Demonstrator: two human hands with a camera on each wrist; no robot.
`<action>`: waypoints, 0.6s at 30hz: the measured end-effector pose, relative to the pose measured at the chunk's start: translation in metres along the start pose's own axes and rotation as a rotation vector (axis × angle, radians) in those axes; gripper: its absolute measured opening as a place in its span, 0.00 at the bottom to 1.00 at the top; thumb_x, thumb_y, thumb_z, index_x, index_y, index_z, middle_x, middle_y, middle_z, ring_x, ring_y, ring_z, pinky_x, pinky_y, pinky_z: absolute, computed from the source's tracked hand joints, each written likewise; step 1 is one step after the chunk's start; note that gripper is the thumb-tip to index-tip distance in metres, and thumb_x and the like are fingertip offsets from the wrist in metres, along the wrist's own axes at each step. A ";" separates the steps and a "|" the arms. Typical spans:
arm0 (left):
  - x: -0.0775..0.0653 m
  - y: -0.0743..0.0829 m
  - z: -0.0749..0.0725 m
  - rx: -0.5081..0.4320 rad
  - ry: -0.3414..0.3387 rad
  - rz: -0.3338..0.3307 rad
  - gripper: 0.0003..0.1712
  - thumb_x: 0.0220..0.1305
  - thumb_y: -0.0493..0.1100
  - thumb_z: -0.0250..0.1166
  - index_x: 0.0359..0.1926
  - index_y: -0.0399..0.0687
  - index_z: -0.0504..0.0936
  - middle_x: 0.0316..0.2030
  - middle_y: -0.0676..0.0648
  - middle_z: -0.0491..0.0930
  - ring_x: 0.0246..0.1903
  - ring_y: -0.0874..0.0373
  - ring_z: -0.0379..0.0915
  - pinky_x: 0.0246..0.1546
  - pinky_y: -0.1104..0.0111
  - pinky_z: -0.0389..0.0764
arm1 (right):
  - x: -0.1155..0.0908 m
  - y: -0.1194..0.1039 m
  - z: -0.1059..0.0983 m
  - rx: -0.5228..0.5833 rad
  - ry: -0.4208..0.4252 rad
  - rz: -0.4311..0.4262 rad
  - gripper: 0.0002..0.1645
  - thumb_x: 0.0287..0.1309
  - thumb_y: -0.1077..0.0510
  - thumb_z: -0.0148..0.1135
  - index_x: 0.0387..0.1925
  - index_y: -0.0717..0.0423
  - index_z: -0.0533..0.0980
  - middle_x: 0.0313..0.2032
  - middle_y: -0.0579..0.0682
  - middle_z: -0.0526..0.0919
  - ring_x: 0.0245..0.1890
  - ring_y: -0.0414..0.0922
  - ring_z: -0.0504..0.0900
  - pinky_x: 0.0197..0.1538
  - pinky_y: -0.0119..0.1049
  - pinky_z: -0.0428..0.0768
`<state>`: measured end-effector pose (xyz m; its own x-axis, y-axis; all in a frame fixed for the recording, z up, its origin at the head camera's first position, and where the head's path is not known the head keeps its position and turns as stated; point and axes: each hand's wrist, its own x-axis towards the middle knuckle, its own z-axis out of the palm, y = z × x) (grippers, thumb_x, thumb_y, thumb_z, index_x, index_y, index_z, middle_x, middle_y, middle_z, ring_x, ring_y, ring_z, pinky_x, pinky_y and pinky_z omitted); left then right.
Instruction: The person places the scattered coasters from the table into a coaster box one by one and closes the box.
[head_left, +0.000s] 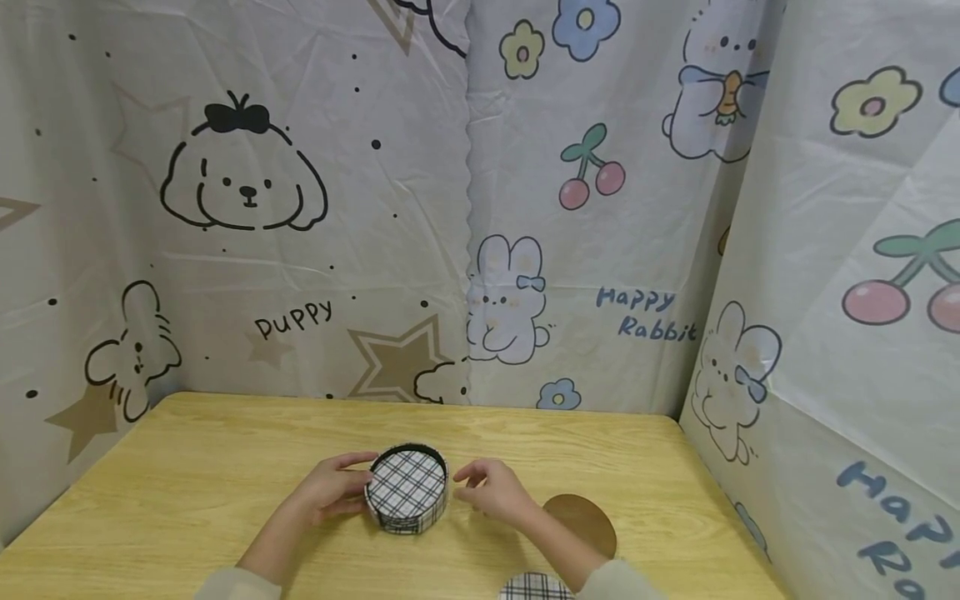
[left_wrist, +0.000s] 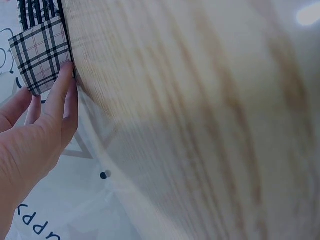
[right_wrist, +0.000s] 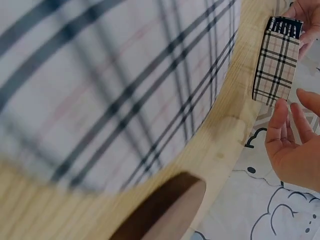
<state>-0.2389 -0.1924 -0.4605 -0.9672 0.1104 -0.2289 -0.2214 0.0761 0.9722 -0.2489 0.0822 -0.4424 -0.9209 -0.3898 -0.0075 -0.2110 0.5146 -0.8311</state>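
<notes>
Head: plaid round holder (head_left: 436, 511) on table (head_left: 225, 467), between left hand (head_left: 337, 487) and right hand (head_left: 493, 492); looks light, stiff; grip opposite sides. Left wrist: fingers (left_wrist: 58, 96) spread, touching it. Right wrist: fingers (right_wrist: 276, 126) loosely curved, just beside it.

Your left forearm (head_left: 273, 537) slants toward the table's (head_left: 247, 442) back edge | your left hand (head_left: 330, 490) faces inward, fingers extended and spread | your right forearm (head_left: 557, 543) angles toward the back-left corner | your right hand (head_left: 495, 493) faces the left, fingers loosely bent, thumb parted
</notes>
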 end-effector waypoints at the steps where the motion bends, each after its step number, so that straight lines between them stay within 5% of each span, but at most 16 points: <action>1: -0.001 0.000 0.000 0.000 0.001 -0.001 0.29 0.64 0.35 0.57 0.65 0.33 0.63 0.46 0.39 0.80 0.40 0.55 0.79 0.39 0.59 0.81 | -0.002 0.000 -0.002 -0.019 -0.015 -0.013 0.12 0.54 0.59 0.64 0.40 0.60 0.80 0.27 0.47 0.76 0.21 0.40 0.72 0.21 0.31 0.71; 10: -0.002 0.003 0.000 0.010 0.004 -0.001 0.29 0.64 0.36 0.57 0.65 0.33 0.63 0.45 0.40 0.80 0.40 0.56 0.79 0.40 0.58 0.82 | -0.024 0.006 -0.018 -0.181 -0.193 -0.110 0.13 0.52 0.56 0.67 0.38 0.59 0.80 0.31 0.46 0.79 0.22 0.36 0.71 0.25 0.28 0.72; 18: -0.002 0.002 0.000 0.008 -0.015 -0.003 0.30 0.64 0.36 0.57 0.66 0.33 0.62 0.46 0.40 0.80 0.39 0.56 0.79 0.40 0.59 0.82 | -0.050 0.014 -0.035 -0.267 -0.352 -0.064 0.14 0.52 0.50 0.67 0.40 0.50 0.80 0.35 0.43 0.77 0.27 0.34 0.74 0.32 0.28 0.75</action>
<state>-0.2375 -0.1921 -0.4585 -0.9647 0.1247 -0.2321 -0.2227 0.0848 0.9712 -0.2173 0.1351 -0.4343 -0.7452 -0.6396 -0.1887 -0.3836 0.6425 -0.6633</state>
